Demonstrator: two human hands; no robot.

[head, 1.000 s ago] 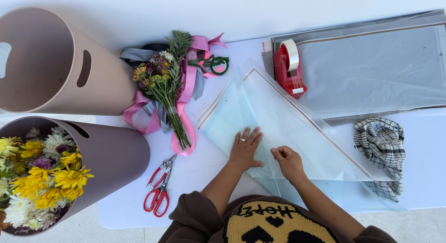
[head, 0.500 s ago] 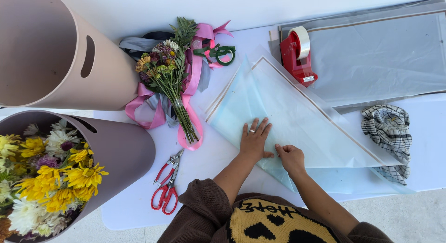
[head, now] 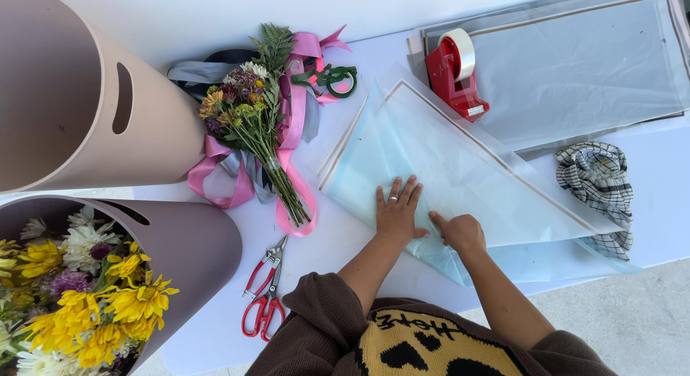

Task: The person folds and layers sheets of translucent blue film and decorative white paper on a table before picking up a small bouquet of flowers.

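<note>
Left hand (head: 397,216) flat, fingers spread; right hand (head: 460,232) curled, pressing.

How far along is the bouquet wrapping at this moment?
Done: a small bouquet lies bunched on pink ribbon, and the translucent wrapping sheet is already folded over into a triangle. In hand: the left hand presses flat on the sheet while the right hand works its folded edge. Left: the flowers are not yet on the sheet; tape dispenser and red scissors lie untouched.

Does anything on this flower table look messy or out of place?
Only small things: the black-and-white checked cloth lies crumpled at the white table's right edge, and pink ribbon trails loose around the small bouquet. Nothing looks spilled or broken.
</note>
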